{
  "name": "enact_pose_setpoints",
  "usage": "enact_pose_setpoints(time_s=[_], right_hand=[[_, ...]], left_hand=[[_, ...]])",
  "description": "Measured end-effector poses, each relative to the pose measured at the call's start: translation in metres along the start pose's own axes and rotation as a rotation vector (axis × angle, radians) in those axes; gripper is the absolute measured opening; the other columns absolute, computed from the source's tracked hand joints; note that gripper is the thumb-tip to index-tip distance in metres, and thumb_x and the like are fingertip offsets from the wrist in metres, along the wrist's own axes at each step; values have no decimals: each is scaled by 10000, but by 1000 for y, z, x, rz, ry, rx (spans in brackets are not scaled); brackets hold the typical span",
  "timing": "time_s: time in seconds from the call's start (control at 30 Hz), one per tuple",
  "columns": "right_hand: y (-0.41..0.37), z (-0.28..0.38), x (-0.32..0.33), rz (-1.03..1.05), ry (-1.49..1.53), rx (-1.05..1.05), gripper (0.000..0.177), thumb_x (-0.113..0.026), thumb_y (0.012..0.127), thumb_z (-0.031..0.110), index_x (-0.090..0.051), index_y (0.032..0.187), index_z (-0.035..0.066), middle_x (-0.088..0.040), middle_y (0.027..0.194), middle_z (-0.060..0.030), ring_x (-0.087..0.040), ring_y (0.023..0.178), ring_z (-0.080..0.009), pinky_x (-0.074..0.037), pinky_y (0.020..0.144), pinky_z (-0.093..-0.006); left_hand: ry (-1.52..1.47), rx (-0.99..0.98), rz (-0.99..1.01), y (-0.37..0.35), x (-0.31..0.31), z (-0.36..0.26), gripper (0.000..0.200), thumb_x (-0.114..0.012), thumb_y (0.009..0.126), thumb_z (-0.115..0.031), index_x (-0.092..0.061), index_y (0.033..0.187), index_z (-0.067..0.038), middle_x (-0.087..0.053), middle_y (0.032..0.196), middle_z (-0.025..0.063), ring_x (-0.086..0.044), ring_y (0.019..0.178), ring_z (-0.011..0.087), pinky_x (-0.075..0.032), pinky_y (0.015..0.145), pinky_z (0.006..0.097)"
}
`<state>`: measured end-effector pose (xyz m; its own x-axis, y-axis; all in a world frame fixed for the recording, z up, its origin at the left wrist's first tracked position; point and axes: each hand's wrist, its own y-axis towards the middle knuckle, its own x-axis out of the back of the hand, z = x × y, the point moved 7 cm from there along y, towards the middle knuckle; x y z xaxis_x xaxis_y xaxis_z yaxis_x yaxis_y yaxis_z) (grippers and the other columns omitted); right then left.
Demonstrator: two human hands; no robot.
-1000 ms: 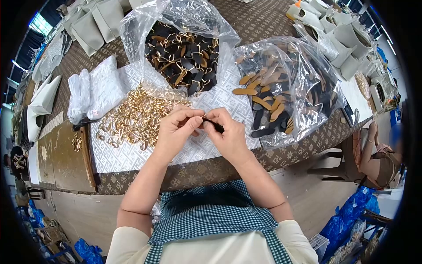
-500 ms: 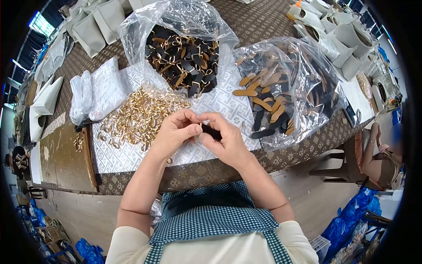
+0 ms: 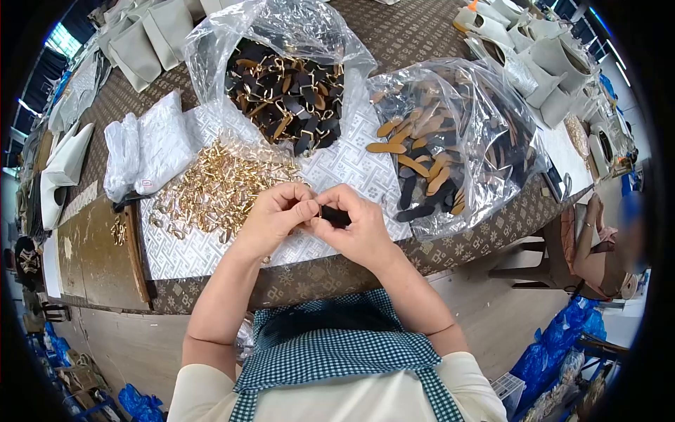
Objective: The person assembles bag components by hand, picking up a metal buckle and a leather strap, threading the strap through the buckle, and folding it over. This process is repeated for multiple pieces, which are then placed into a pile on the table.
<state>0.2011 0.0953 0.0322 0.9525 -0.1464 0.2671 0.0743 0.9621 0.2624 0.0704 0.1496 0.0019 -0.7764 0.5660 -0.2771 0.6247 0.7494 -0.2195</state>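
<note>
My left hand (image 3: pixel 275 214) and my right hand (image 3: pixel 354 224) meet above the patterned white sheet (image 3: pixel 351 169). Pinched in my right hand is a black strap piece (image 3: pixel 335 215). A small gold-coloured fitting sits at the strap's left end, between both hands' fingertips, and my left fingers close on it; its shape is mostly hidden. Beside my left hand lies a heap of gold metal fittings (image 3: pixel 211 190). Behind the hands, a clear bag (image 3: pixel 204 49) holds black pieces with gold fittings. Another clear bag (image 3: pixel 492 141), to the right, holds black and tan strips.
White plastic packets (image 3: pixel 163 144) lie left of the heap. A brown board (image 3: pixel 91 257) with a few gold fittings is at the far left. Pale bags (image 3: pixel 133 60) stand at the back left, others (image 3: pixel 559 63) at the back right. A seated person (image 3: pixel 590 246) is at the far right.
The whole view has shifted slightly. My fingers have turned the black strap a little, and more of it shows between them. Both hands remain together.
</note>
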Motion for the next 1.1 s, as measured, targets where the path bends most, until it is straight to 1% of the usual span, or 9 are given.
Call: enact_pose_setpoints(time_s=[0.17, 0.33, 0.43, 0.63, 0.73, 0.8, 0.9, 1.03, 1.1], right_hand=[[-1, -6, 1, -48, -79, 9, 246, -705, 761, 107, -596, 968, 33, -667, 798, -101, -678, 693, -198, -528, 631, -312], [1, -10, 0, -64, 40, 18, 231, -751, 761, 115, -601, 906, 16, -678, 767, -71, -660, 711, -111, -524, 649, -266], [-1, -18, 6, 9, -96, -169, 262, -730, 765, 157, -590, 946, 29, -656, 782, -101, -650, 650, -177, -516, 605, -310], [6, 0, 18, -19, -212, 59, 406, -752, 806, 238, -615, 1142, 56, -670, 945, -103, -631, 706, -225, -524, 650, -335], [21, 3, 50, -120, -390, 59, 401, -716, 824, 175, -612, 1192, 56, -651, 1051, -107, -603, 859, -268, -507, 759, -379], [34, 4, 70, -239, -632, 230, 343, -700, 812, 107, -645, 1146, 53, -641, 1062, -106, -573, 961, -309, -487, 825, -400], [43, -13, 80, -281, -823, 221, 258, -706, 794, 101, -688, 1048, 60, -636, 1054, -90, -564, 969, -319, -478, 842, -415], [39, -36, 76, -223, -875, 114, 174, -716, 789, 122, -716, 956, 75, -638, 908, -79, -570, 897, -301, -483, 807, -405], [38, -35, 71, -241, -886, 163, 136, -706, 802, 120, -704, 930, 75, -638, 865, -80, -580, 868, -292, -489, 786, -394]], left_hand=[[151, -183, -75, 2, 0, -7, 161, -640, 893, -57, -570, 757, -7, -563, 1031, 53, -558, 745, 64, -475, 660, 216], [48, -192, -116, -2, -1, -8, 160, -641, 893, -65, -566, 758, -21, -568, 1005, 46, -581, 778, 72, -504, 683, 226], [66, -191, -120, 0, 4, -7, 159, -625, 908, -79, -564, 770, -30, -576, 986, 44, -591, 762, 79, -509, 669, 229], [125, -90, -100, 10, 6, -14, 165, -640, 946, -159, -571, 882, -25, -607, 733, 11, -624, 676, 97, -513, 634, 237], [88, -245, -243, 29, 25, -46, 181, -634, 959, -187, -579, 937, -15, -659, 871, 79, -702, 846, 162, -560, 690, 274], [13, -437, -281, 38, 29, -81, 326, -617, 972, -249, -562, 1148, 20, -633, 1099, 122, -645, 1073, 203, -525, 850, 294], [478, -461, -395, 32, 29, -107, 453, -567, 997, -269, -488, 1327, 31, -572, 1272, 124, -556, 1205, 204, -430, 1008, 303], [762, -315, -362, 6, 38, -73, 212, -717, 882, -221, -714, 1025, -63, -663, 923, 12, -597, 831, 148, -484, 726, 320], [1143, -422, -273, -3, 22, -61, 224, -734, 840, -220, -714, 1005, -70, -658, 921, 67, -613, 852, 201, -489, 732, 330]])
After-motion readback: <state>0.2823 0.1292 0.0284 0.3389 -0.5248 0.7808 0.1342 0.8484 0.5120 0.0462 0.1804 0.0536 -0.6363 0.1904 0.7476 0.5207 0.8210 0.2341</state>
